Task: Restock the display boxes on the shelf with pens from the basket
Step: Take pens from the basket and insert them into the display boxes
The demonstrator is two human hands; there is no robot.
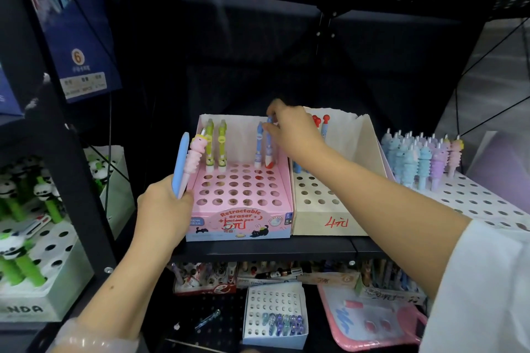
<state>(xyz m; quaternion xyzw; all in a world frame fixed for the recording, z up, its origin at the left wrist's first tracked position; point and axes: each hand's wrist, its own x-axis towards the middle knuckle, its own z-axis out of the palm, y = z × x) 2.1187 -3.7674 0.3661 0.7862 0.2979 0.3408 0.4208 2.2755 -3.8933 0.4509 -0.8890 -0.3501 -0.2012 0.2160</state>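
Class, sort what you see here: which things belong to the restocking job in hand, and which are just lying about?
Belong to the job:
pink display box
blue pen pinched by the right hand
blue pen and pink pen held in the left hand
pink basket

Just lying about:
panda pens
blue packet
small white box
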